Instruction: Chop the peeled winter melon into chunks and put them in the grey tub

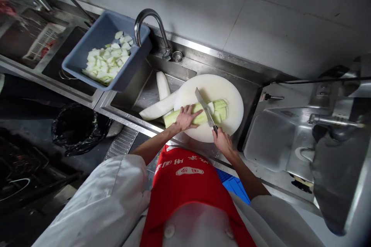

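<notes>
Steel sink (146, 94) | red apron (188, 189) — characters (177, 161) unclear | right fingers (216, 134) grip knife (204, 105) — left fingers (188, 110) spread on gourd (173, 118)

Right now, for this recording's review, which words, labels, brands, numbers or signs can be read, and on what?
None reads with certainty.
Red apron: white characters, slanted and too blurred to quote.
White emblem on it: marks inside too small.
Dark label on the steel basin: too small.

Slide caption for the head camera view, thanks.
Left hand on a pale green vegetable, right hand gripping a knife, over a white board.
</notes>
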`<state>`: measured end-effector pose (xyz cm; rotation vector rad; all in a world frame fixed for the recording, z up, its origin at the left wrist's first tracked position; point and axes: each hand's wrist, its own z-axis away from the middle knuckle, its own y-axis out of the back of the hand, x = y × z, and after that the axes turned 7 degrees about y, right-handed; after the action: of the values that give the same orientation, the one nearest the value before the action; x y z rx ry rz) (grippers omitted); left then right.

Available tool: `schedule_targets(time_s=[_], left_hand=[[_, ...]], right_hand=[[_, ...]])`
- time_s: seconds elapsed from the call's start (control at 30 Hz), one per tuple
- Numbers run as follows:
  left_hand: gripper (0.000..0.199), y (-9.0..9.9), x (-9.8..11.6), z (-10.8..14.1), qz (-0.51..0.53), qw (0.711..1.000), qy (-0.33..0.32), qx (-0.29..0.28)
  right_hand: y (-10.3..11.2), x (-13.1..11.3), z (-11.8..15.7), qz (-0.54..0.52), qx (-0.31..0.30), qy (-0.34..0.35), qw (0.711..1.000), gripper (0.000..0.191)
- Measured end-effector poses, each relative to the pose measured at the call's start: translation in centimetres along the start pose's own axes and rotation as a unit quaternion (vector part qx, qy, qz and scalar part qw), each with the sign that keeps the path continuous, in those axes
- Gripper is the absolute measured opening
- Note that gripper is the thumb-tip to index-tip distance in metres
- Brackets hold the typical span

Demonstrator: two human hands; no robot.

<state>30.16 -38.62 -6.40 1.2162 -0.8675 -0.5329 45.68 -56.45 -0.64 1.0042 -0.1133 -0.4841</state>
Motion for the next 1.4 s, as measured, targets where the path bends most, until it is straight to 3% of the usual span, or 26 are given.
schedule_targets(time_s=[0.07,0.1,0.3,0.6,0.73,0.9,1.03,1.23,1.4], left_hand=[[0.046,-0.2,0.0,-0.6,0.033,0.999,-0.011,0.025],[0.039,-0.4,0.0,-1.0,0.047,0.998,-0.017,0.033],[0.035,-1.2,0.5,-2.2,0.039,0.998,-0.042,0.038],[0.035,-0.9,0.7,-2.2,0.023,0.998,-0.047,0.033],[0.036,-1.0,0.6,-2.3,0.039,0.997,-0.055,0.03],[0.038,-1.0,0.4,-2.2,0.06,0.996,-0.051,0.032],[0.04,-0.9,0.5,-2.1,0.064,0.996,-0.043,0.044],[0.038,-1.3,0.4,-2.2,0.053,0.996,-0.05,0.052],[0.036,-1.4,0.4,-2.3,0.053,0.997,-0.047,0.045]], right_hand=[[0.6,-0.1,0.0,0.0,-0.002,0.004,1.0,0.034],[1.0,0.0,0.1,0.0,-0.003,0.009,1.0,0.034],[3.0,0.1,2.6,0.018,0.009,0.012,1.0,0.034],[3.9,0.5,4.8,0.031,-0.032,0.013,0.999,0.03],[3.8,-0.3,3.2,0.028,-0.043,0.018,0.999,0.031],[2.1,-2.1,-1.6,0.006,-0.015,0.019,1.0,0.034],[1.9,-1.5,-3.0,-0.004,-0.004,0.028,1.0,0.035],[4.0,-0.1,0.8,0.016,0.019,0.023,0.999,0.035],[4.9,-0.5,4.1,0.025,-0.018,0.024,0.999,0.032]])
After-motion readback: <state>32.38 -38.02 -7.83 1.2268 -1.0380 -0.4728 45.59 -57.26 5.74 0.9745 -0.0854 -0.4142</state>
